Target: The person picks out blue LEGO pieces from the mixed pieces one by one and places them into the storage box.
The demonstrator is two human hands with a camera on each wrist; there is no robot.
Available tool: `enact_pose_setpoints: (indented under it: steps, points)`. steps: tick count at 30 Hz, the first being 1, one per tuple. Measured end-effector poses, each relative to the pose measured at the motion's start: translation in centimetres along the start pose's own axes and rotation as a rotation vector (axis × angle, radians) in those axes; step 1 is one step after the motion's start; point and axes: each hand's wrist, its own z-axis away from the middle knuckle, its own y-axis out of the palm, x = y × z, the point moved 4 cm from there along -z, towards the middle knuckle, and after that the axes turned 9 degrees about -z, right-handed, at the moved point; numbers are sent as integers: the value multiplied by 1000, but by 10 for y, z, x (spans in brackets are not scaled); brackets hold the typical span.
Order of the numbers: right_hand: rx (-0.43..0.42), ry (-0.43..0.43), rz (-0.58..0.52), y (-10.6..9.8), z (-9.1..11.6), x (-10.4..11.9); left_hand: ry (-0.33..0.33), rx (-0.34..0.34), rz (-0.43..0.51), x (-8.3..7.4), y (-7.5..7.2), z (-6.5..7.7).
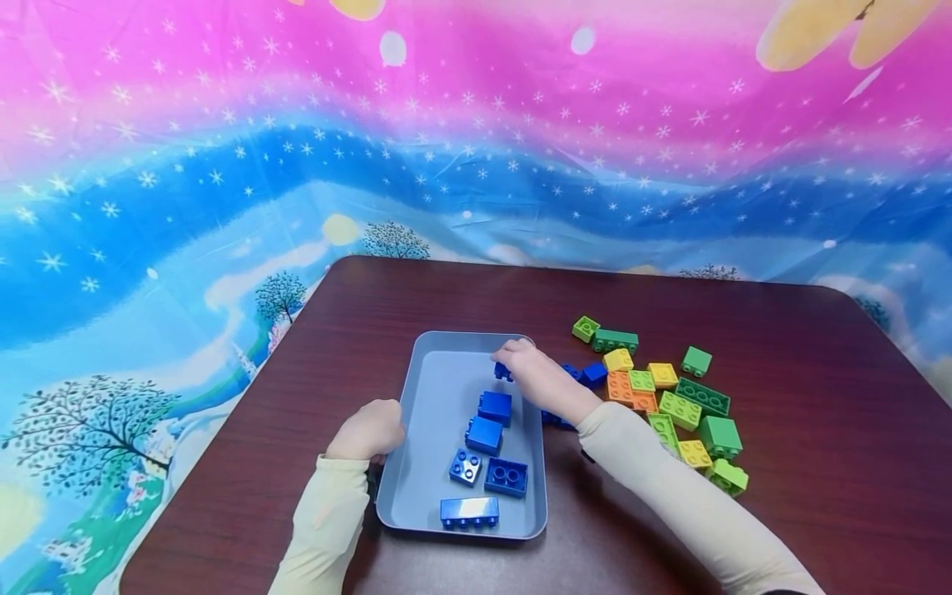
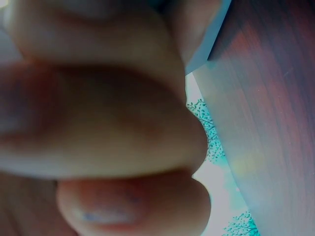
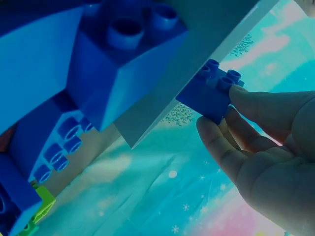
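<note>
A grey tray [image 1: 435, 413] lies on the table, with several blue bricks in its right half, among them a long blue brick [image 1: 469, 512] near the front. My left hand [image 1: 368, 430] grips the tray's left rim with curled fingers [image 2: 113, 123], which fill much of the left wrist view. Over the tray's far right corner, my right hand [image 1: 535, 372] pinches a small blue brick [image 1: 503, 372] between thumb and fingers. In the right wrist view this held brick [image 3: 206, 93] shows studs on top and a smooth side.
Right of the tray, loose bricks lie in a pile: blue bricks [image 1: 593, 374] partly behind the right arm, orange bricks [image 1: 619, 387], yellow bricks [image 1: 662, 374] and green bricks [image 1: 720, 436]. A patterned cloth [image 1: 476, 165] hangs behind the dark table [image 1: 297, 413].
</note>
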Motion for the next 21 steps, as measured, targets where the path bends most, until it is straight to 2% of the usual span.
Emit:
enact_pose_setpoints:
  steps: [21]
  points:
    - [45,-10,8,13,-7,-1,2,-6,7,0,0,1]
